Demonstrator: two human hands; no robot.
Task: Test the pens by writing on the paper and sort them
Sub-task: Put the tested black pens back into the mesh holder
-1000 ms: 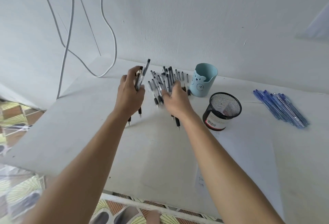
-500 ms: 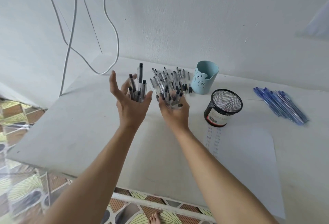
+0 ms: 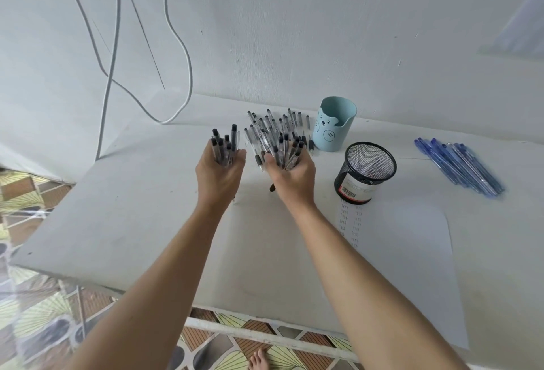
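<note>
The left hand [image 3: 220,172] is closed around a bundle of black-capped clear pens [image 3: 224,147], held upright with the caps fanning out above the fingers. The right hand [image 3: 290,174] grips a second, larger bundle [image 3: 287,150] the same way, its pens splaying outward. Both hands show their backs to the camera, so the fingers curled round the barrels are hidden and the pens' lower ends are mostly covered; a dark tip pokes out below each hand, close to the table [image 3: 147,222]. Both forearms reach forward, side by side, and are cut off by the bottom edge.

Behind the hands lies a loose pile of similar pens [image 3: 276,124] on the table, partly covered by the held bundles, so their count cannot be made out. Right of the pile stands a light blue cup [image 3: 334,125] with a bear face, and nearer, a black mesh holder [image 3: 365,172]. Its base sits on the far edge of a sheet of paper [image 3: 412,252] that bears small, unreadable pen marks. A group of blue pens [image 3: 459,166] lies far right, well apart.
</note>
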